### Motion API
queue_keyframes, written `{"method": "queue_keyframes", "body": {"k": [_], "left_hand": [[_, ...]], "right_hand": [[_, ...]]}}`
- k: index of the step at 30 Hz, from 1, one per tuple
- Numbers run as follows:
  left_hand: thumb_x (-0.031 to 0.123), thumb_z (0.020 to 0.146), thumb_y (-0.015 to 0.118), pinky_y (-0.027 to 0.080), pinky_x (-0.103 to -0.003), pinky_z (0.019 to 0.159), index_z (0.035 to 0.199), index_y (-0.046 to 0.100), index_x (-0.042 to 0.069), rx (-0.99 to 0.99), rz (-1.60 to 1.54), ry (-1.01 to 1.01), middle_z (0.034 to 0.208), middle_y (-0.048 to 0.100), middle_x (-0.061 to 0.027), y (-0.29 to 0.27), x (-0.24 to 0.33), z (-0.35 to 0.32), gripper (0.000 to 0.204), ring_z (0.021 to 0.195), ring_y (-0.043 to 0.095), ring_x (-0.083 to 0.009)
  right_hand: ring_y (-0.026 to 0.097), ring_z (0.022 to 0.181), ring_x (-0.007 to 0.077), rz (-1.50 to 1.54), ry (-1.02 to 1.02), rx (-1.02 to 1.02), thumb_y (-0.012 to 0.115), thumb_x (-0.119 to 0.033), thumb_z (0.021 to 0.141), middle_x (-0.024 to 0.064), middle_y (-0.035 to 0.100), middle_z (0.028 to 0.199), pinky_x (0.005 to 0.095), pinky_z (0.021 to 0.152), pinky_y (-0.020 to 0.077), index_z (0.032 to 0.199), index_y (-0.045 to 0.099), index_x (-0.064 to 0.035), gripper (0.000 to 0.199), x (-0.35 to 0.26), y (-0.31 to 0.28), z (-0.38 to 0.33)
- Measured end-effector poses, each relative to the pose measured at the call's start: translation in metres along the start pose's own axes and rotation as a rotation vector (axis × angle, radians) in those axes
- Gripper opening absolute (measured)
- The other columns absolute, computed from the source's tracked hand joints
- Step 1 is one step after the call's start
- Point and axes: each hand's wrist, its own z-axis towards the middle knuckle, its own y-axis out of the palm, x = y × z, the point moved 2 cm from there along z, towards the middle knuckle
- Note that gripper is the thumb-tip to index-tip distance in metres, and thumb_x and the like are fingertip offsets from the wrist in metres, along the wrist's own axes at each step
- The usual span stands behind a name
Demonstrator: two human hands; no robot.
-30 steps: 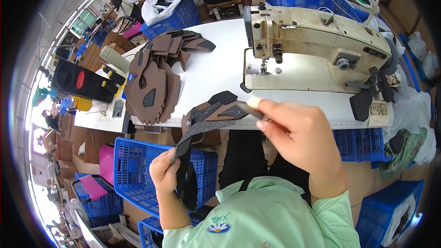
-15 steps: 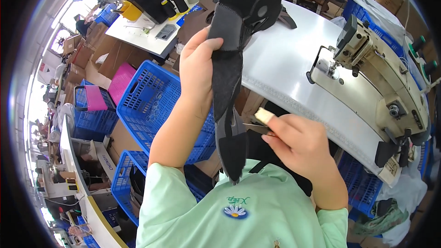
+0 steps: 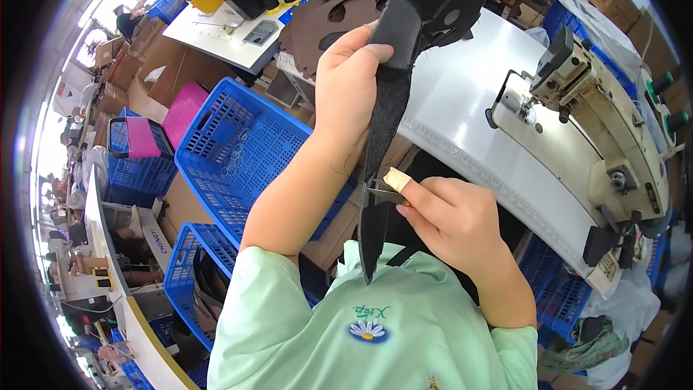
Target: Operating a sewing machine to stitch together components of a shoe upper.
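Left hand (image 3: pixel 350 87) pinches black piece (image 3: pixel 393 97), right hand (image 3: pixel 449 218) metal blades (image 3: pixel 385 192), clear of table edge (image 3: pixel 462 150).

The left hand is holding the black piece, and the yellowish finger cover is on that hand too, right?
Not quite: the finger cover is on the right hand, as the head view shows. The left hand does hold the black piece.

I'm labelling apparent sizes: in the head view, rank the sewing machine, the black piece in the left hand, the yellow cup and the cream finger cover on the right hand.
1. Sewing machine and black piece, unranked: too alike in area, and the piece looks nearer the camera
2. Yellow cup
3. Cream finger cover
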Motion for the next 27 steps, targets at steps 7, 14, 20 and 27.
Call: {"method": "queue_keyframes", "body": {"k": [7,14,20,27], "left_hand": [[-0.003,0.084,0.049,0.053,-0.026,0.078,0.12,0.063,-0.008,0.01,0.017,-0.004,0.101,0.07,-0.012,0.001,-0.003,-0.002,0.038,0.085,0.066,-0.0146],[0.001,0.084,0.052,0.052,-0.026,0.08,0.117,0.065,-0.007,-0.018,0.042,0.017,0.101,0.07,-0.0111,0.004,-0.007,-0.001,0.036,0.087,0.066,-0.0153],[0.003,0.083,0.054,0.053,-0.028,0.082,0.115,0.065,-0.007,-0.013,0.055,0.043,0.101,0.071,-0.012,0.007,-0.007,0.001,0.035,0.089,0.067,-0.0174],[-0.002,0.086,0.048,0.049,-0.024,0.074,0.123,0.062,-0.007,0.014,0.047,0.087,0.1,0.068,-0.0075,0.011,-0.02,0.001,0.04,0.082,0.062,-0.0103]], "right_hand": [[0.054,0.056,0.0167,0.01,0.006,-0.004,0.076,-0.006,0.073,0.0011,0.053,0.067,0.0308,0.047,0.0424,0.104,0.07,-0.0058,0.032,-0.005,-0.003,-0.004],[0.054,0.055,0.0154,0.006,-0.033,0.016,0.073,-0.005,0.07,0.0008,0.053,0.067,0.0297,0.046,0.042,0.102,0.071,-0.0085,0.032,-0.003,0.0,-0.003],[0.051,0.053,0.0143,-0.118,-0.04,-0.02,0.068,-0.007,0.071,0.0003,0.05,0.066,0.0282,0.045,0.0401,0.105,0.071,-0.0082,0.034,-0.007,-0.005,-0.006],[0.05,0.053,0.0142,-0.295,0.072,-0.115,0.067,-0.007,0.071,0.0003,0.046,0.066,0.0276,0.045,0.0399,0.111,0.07,-0.0049,0.04,-0.028,-0.018,-0.007]]}}
